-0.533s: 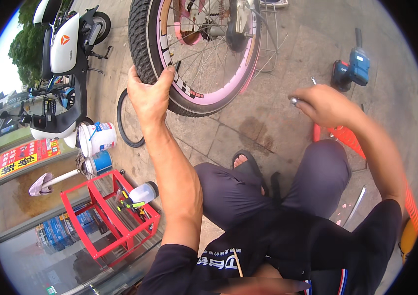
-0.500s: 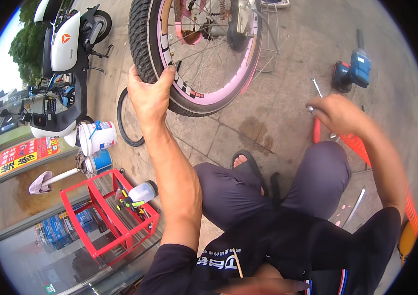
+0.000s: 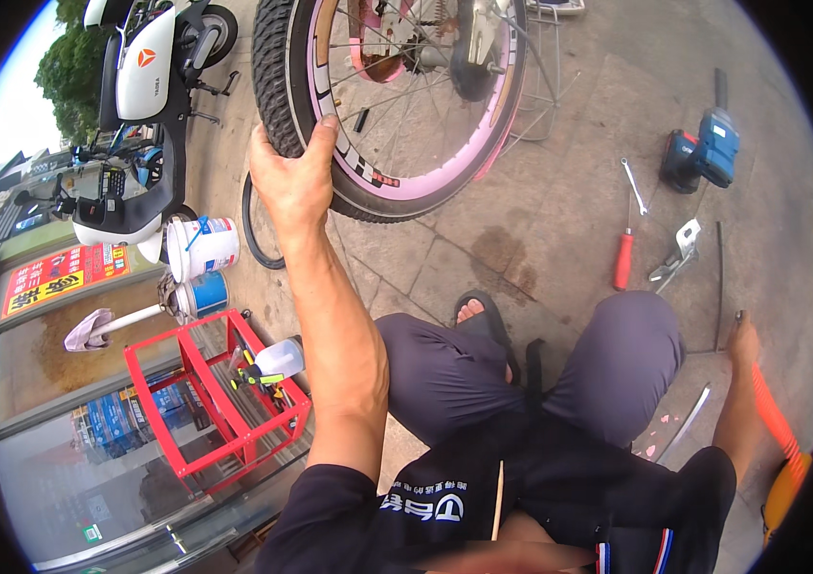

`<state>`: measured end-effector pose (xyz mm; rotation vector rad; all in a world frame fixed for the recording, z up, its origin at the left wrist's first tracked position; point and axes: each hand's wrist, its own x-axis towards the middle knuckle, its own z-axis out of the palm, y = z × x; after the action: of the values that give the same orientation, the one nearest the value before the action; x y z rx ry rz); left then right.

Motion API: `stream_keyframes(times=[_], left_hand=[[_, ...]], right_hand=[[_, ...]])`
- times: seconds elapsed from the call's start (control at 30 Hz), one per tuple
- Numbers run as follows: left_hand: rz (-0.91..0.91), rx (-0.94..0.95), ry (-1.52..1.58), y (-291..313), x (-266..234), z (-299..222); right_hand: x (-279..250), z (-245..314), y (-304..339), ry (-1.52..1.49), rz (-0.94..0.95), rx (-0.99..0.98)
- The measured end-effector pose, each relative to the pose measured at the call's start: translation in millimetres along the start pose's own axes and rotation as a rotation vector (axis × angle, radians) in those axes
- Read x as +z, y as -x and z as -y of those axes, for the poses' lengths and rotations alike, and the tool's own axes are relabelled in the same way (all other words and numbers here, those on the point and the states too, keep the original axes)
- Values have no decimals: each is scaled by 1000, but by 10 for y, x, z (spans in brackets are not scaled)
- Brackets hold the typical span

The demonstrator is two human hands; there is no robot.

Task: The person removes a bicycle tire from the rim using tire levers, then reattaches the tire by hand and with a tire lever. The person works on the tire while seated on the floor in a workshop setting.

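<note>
At the top of the view stands a bicycle wheel with a pink rim and a black knobby tyre. My left hand is closed round the tyre's lower left side, the thumb lying over the sidewall towards the rim. Far to the right, beside my knee, my right hand is closed at the end of an orange coiled air hose. A small dark tip pokes out above its fingers. Most of that grip is hidden from view.
On the paving at right lie a cordless impact driver, a wrench, a red-handled screwdriver and a silver metal tool. To the left are a red frame rack, white bucket, black tyre and electric scooter.
My right hand has swung from above the screwdriver down and right, the orange hose drawn along with it. My left hand keeps its hold on the tyre. The view has shifted slightly.
</note>
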<state>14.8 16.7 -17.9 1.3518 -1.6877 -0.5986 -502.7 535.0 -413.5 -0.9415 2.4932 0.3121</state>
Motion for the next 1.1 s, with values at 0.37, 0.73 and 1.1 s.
stream_keyframes(times=[0.37, 0.73, 1.1], left_hand=[[2, 3, 2, -11, -52, -6], [25, -99, -66, -25, -23, -69], [76, -68, 115, -12, -140, 7]], right_hand=[[-3522, 3850, 718, -611, -465, -1418], [-5198, 6636, 1080, 395, -656, -2049], [-5319, 6535, 1056, 357, -597, -2153]])
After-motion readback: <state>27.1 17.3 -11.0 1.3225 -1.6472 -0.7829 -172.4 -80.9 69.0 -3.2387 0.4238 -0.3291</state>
